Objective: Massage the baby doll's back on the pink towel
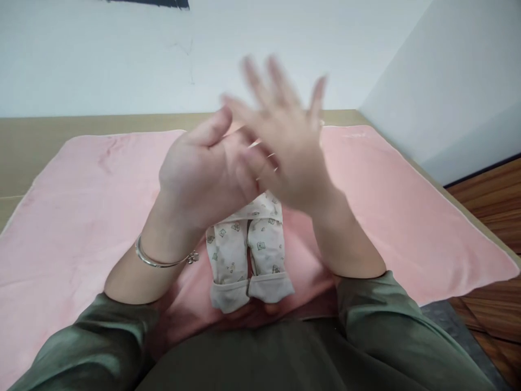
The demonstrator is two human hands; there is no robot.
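Observation:
Both hands are raised above the bed mat, crossing at the middle of the view. My left hand (207,174) is open with its palm turned up and thumb out, a silver bangle (157,262) on its wrist. Over its fingers passes my right hand (285,136), fingers spread and smeared by motion. Neither hand shows a thing held. Below them lie small white printed trousers (264,244) with turned-up pale cuffs (271,287), worn by a small figure. Skin-coloured feet peep out under the cuffs. My hands hide the figure's upper part, so I cannot tell whether it is a doll.
A pink mat (386,201) covers a wooden surface (16,152). A white wall (122,65) stands behind it and another at the right. Dark striped wood panelling (488,212) is at the right edge.

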